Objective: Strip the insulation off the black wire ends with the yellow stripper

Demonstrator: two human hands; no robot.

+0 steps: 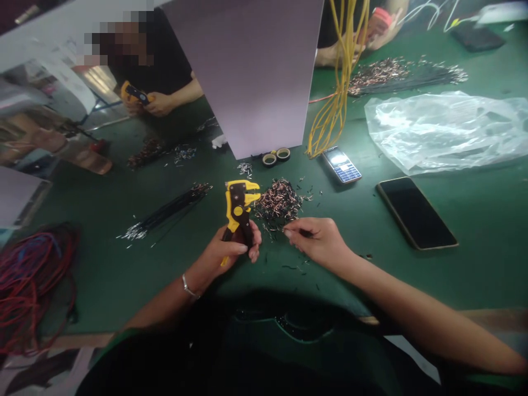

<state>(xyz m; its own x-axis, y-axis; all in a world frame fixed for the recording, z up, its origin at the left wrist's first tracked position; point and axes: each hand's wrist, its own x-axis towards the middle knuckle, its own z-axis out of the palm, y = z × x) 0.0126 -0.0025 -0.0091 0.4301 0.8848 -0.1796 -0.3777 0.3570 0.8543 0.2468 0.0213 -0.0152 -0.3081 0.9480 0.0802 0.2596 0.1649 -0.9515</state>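
Note:
My left hand [237,246] is wrapped round the handles of a yellow and black wire stripper [238,202], whose jaws point up and to the right. To the right, my right hand [315,236] is pinched at the near edge of a heap of short cut wire bits [279,201], black with copper ends. Whatever sits between those fingertips is too small to make out. Left of the stripper lies a bundle of thin black wires [167,212] with pale tips at its near end.
Around the green table [412,280] are a smartphone [416,213], a keypad phone [341,165], tape rolls [276,157], a plastic bag [445,132], hanging yellow wires [340,82] and red wire coils [33,286]. Behind a white panel [259,71], co-workers' hands [159,103] hold tools.

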